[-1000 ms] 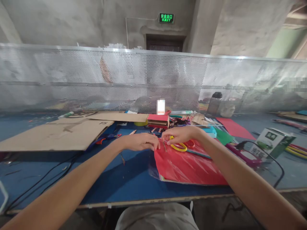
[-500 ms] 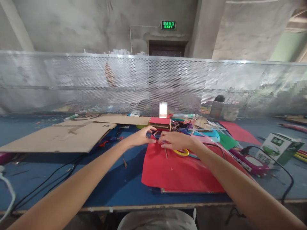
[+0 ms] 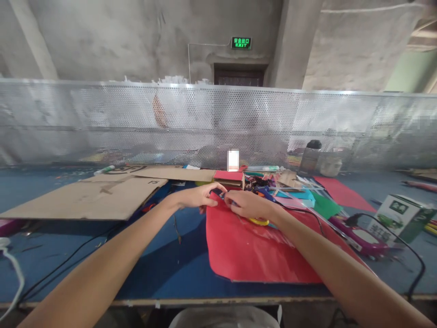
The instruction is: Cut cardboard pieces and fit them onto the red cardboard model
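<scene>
A large red sheet (image 3: pixel 252 255) lies on the blue table in front of me, its far left corner raised. My left hand (image 3: pixel 196 197) pinches that corner, the thumb on the near face and other fingers behind it. Close beside it, my right hand (image 3: pixel 249 204) has its fingers curled on the sheet's far edge; the fingertips are partly hidden. Just beyond the hands stands a small cardboard box with a red top (image 3: pixel 228 176). Yellow-handled scissors (image 3: pixel 259 222) show in part beneath my right forearm.
Flat cardboard (image 3: pixel 82 196) covers the table's left side. Several coloured scraps, including a green piece (image 3: pixel 324 203), lie to the right with a purple case (image 3: pixel 358 237) and a white-green carton (image 3: pixel 392 218). Dark cables cross both sides. A perforated metal screen (image 3: pixel 191 123) stands behind.
My fingers have closed on the red sheet's far left corner and lifted it. The sheet has shifted slightly, and the thin stick on it no longer shows.
</scene>
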### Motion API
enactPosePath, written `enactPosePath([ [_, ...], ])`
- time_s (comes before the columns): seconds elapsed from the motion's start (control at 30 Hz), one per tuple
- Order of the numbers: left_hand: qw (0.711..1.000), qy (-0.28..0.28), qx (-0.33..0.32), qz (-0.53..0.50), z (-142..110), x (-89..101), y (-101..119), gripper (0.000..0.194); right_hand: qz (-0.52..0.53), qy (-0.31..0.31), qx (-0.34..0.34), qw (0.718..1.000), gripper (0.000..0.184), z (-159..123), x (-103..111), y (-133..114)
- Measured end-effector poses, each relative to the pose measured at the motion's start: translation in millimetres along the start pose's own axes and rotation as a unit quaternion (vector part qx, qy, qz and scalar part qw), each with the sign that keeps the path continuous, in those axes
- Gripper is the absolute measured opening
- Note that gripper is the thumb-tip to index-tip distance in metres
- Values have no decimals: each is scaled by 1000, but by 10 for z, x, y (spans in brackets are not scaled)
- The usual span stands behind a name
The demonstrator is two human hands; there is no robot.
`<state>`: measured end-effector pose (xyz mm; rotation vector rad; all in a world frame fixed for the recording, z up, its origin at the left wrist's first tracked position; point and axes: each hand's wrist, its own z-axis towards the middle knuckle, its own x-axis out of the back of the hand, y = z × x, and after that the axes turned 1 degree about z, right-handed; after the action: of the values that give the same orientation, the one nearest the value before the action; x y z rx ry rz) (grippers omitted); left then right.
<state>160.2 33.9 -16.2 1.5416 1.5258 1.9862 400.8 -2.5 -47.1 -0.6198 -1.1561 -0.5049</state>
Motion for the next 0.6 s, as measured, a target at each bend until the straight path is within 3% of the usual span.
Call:
enactPosePath([
  [0.1,1000,-8,25,9,-101,62,180,54,37,3,-4,999,12,-13,23,23],
  [0.2,998,-6,54,16,-114,83,226,50,55,5,-2,998,16,-24,20,44],
  [0.3,998,-19,58,-14,-79,63,98,46,55,-5,-1,998,27,-32,3,50],
  [0.43,998,-25,38,-54,-67,-29,-149,48,20,-26,1,999,26,-13,-18,44],
  [0.6,997,-23,-39,63,-38,-105,-251,56,-24,-62,-6,998,21,26,4,36],
])
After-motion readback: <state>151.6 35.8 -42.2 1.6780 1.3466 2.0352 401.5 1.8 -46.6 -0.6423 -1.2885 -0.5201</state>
